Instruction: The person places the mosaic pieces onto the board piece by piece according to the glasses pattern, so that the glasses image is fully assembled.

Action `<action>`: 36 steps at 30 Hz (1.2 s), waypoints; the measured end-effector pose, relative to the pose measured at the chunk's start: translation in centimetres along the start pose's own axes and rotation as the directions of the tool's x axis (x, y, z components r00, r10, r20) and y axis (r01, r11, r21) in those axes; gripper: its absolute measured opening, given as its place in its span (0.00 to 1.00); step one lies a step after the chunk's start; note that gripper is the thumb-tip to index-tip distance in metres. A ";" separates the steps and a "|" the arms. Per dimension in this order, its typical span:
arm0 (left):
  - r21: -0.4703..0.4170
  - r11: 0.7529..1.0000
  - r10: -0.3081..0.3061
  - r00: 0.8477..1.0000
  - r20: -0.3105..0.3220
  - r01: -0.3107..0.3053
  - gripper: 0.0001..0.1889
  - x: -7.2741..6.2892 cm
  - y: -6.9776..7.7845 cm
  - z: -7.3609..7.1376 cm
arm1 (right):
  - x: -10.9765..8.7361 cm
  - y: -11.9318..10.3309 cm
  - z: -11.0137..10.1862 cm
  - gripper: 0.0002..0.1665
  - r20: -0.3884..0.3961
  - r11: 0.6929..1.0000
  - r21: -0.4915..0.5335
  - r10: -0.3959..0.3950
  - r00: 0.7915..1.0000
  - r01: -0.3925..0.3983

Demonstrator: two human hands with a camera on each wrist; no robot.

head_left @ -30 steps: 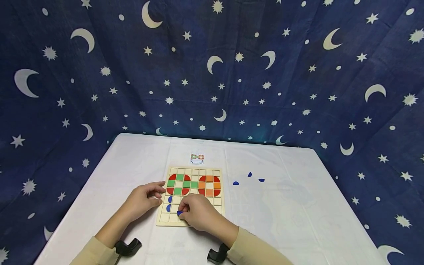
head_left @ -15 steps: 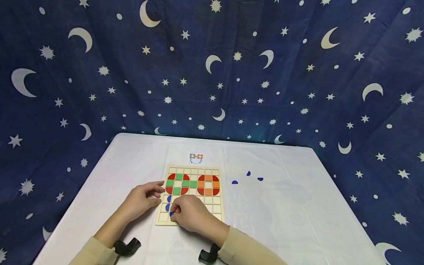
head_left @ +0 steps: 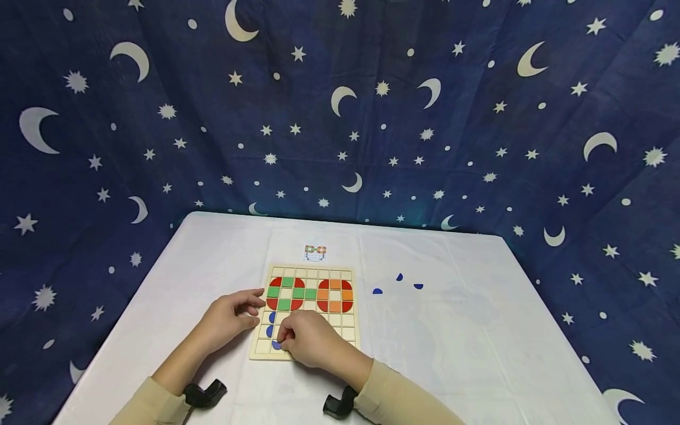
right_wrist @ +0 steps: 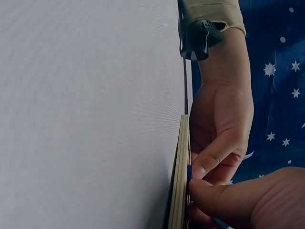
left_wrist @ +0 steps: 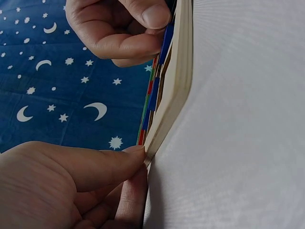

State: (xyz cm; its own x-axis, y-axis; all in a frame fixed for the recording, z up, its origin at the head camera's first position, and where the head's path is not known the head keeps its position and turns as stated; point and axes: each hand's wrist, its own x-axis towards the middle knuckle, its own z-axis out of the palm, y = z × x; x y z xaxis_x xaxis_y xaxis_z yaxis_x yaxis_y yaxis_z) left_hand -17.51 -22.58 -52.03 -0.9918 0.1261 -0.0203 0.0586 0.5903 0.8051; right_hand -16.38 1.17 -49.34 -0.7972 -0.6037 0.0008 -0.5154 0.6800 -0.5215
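A pale wooden grid board (head_left: 332, 353) lies on the table with red, green and orange tiles in its upper rows. Two blue half-circle tiles (head_left: 270, 331) sit in its left column. Below them, at the lower left, my right hand (head_left: 310, 339) pinches another blue half-circle tile (head_left: 276, 345) with thumb and fingertips, low over the cells; most of that tile shows. My left hand (head_left: 227, 319) rests beside the board's left edge, fingers loosely bent. In the left wrist view its thumb (left_wrist: 138, 153) touches the board's edge. The right hand and forearm hide part of the lower rows.
A small pattern card (head_left: 316, 252) lies behind the board. Three loose blue half-circle tiles (head_left: 377, 291) lie on the white table (head_left: 467, 330) to the right. A dark blue star-and-moon cloth (head_left: 319, 106) hangs behind and around the table.
My right hand has moved left across the board with the blue half-circle tile, to the lower left cells, where more of the tile now shows. The left hand has stayed in place.
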 end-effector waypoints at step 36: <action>0.015 1.000 -0.005 1.000 0.001 0.005 0.14 0.1 0.2 -0.1 | 0.3 0.5 -0.1 0.08 0.048 0.994 0.112 0.014 0.999 -0.019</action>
State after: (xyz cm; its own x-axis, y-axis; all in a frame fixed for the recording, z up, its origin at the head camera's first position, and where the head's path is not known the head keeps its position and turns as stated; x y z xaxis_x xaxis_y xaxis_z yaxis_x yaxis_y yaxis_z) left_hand -17.56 -22.53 -51.86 -0.9920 0.1241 -0.0252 0.0551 0.6026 0.7961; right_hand -16.89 1.37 -49.55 -0.7885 -0.6132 -0.0473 -0.4615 0.6408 -0.6135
